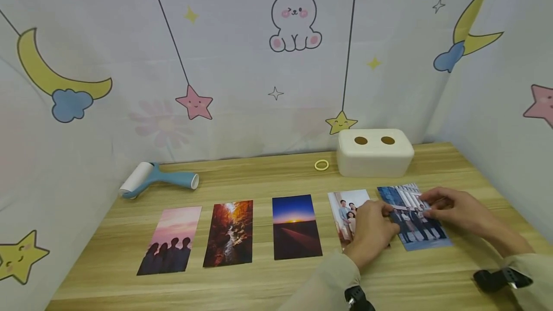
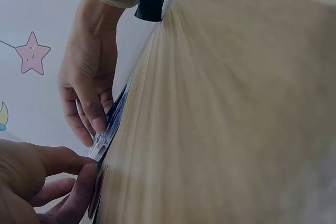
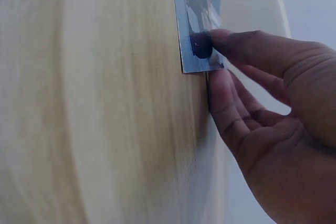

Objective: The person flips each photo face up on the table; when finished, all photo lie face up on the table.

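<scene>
A group photo (image 1: 416, 227) with a blue building lies at the right end of a row of photo prints. The thumb and forefinger of my left hand (image 1: 373, 229) pinch its left edge, as the left wrist view shows. On the opposite edge, my right hand (image 1: 464, 212) holds it, thumb on the picture and fingers against the side in the right wrist view. Beneath my left hand lies a family photo (image 1: 345, 210), partly covered. Further left are a sunset photo (image 1: 295, 234), an autumn stream photo (image 1: 229, 239) and a pink-sky silhouette photo (image 1: 174, 241).
A white box (image 1: 376, 160) with two round holes stands at the back right of the wooden table (image 1: 242, 287). Beside it lies a small yellow ring (image 1: 321, 165). A blue-handled lint roller (image 1: 162, 179) rests at the back left. Printed curtains (image 1: 242, 61) enclose the table.
</scene>
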The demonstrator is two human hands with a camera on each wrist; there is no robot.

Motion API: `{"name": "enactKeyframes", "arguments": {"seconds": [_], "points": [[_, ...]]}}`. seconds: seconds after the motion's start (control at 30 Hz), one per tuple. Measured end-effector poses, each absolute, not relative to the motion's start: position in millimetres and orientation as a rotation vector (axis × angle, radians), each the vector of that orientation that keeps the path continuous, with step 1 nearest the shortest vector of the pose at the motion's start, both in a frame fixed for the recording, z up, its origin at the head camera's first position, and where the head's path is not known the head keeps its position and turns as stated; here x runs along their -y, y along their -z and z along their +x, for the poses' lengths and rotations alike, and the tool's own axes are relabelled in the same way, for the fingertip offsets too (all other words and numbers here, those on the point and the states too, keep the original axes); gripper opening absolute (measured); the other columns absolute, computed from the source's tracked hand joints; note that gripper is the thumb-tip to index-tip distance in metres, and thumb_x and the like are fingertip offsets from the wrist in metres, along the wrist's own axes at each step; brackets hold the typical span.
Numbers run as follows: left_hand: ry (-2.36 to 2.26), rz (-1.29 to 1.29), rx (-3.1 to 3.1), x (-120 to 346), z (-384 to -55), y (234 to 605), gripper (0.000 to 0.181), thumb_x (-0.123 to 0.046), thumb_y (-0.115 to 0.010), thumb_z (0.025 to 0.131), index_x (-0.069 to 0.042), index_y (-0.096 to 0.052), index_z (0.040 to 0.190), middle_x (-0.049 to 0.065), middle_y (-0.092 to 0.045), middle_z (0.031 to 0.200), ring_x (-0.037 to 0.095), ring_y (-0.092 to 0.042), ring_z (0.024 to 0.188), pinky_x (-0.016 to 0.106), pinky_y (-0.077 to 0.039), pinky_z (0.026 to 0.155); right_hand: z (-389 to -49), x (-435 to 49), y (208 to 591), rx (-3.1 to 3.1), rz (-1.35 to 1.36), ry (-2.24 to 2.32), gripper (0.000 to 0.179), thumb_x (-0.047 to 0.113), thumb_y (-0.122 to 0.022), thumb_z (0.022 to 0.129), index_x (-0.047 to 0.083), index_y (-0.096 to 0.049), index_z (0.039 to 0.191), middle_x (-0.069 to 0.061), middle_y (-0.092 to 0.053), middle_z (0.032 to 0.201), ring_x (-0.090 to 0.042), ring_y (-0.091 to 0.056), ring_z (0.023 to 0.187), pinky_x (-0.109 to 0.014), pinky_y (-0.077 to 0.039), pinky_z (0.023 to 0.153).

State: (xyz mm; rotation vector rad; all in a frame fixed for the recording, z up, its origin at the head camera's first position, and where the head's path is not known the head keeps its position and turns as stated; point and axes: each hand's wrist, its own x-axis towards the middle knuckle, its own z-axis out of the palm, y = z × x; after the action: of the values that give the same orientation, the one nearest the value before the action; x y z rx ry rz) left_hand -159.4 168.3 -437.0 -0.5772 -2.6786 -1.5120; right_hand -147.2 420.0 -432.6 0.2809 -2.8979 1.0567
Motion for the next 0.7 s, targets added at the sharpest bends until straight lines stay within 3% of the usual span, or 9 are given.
{"name": "enactKeyframes", "arguments": {"seconds": [0.13, 0.27, 0.43, 0.7], "points": [[1.431, -0.599, 2.682, -167.4, -158.6, 439.3, 0.030, -0.006, -0.092, 0.072, -0.009, -0.084, 0.101, -0.009, -0.064, 0.086, -0.001, -0.053, 0.083, 0.013, -0.042, 0.074, -148.0, -417.9, 429.3, 2.952, 0.234, -1.010, 0.034, 0.003, -0.083, 0.091, -0.009, -0.069, 0.120, -0.020, -0.072, 0.112, -0.001, -0.064, 0.083, -0.024, -0.054, 0.073], [1.354, -0.622, 2.689, -167.8, -158.6, 440.1, 0.031, -0.006, -0.090, 0.072, -0.010, -0.085, 0.103, -0.009, -0.062, 0.086, 0.000, -0.053, 0.083, 0.014, -0.041, 0.075, -148.2, -417.8, 427.1, 2.982, 0.226, -0.954, 0.032, 0.006, -0.084, 0.090, -0.007, -0.071, 0.116, -0.014, -0.073, 0.106, -0.004, -0.064, 0.081, -0.025, -0.054, 0.071], [1.332, -0.622, 2.688, -168.0, -158.8, 438.2, 0.031, -0.006, -0.090, 0.073, -0.010, -0.085, 0.103, -0.009, -0.064, 0.086, 0.000, -0.054, 0.084, 0.014, -0.043, 0.075, -148.8, -416.8, 425.2, 2.991, 0.249, -0.919, 0.029, 0.007, -0.085, 0.090, -0.006, -0.073, 0.113, -0.006, -0.073, 0.099, -0.004, -0.062, 0.079, -0.027, -0.054, 0.070], [1.315, -0.678, 2.688, -166.2, -160.2, 437.3, 0.027, -0.007, -0.090, 0.076, -0.010, -0.085, 0.102, -0.008, -0.071, 0.089, -0.001, -0.057, 0.087, 0.013, -0.044, 0.077, -148.5, -417.4, 427.0, 3.003, 0.245, -0.939, 0.028, 0.006, -0.082, 0.092, -0.008, -0.072, 0.114, -0.004, -0.072, 0.096, -0.004, -0.062, 0.079, -0.026, -0.054, 0.070]]}}
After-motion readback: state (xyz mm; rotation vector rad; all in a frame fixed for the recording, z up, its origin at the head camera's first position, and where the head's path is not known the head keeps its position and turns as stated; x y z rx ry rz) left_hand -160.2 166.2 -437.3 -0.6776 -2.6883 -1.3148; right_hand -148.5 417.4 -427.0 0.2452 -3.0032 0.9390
